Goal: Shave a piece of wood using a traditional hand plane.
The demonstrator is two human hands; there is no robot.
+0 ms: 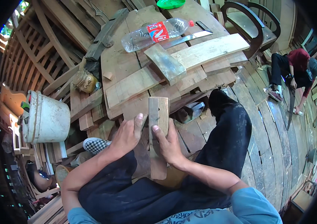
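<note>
My right hand grips an upright rectangular wooden block, its thumb across the face, which has a small dark opening near the top. My left hand is just left of the block's upper part, thumb raised and fingers curled; whatever it may hold is hidden. Beyond the block, a worn angled metal-grey piece lies across pale planks on the wooden work surface. A plastic bottle with a red label lies behind, beside a metal square.
A white bucket and a jar stand at left, near stacked timber. A green dish is at the back. A co-worker holds a saw on the plank floor. A chair stands behind.
</note>
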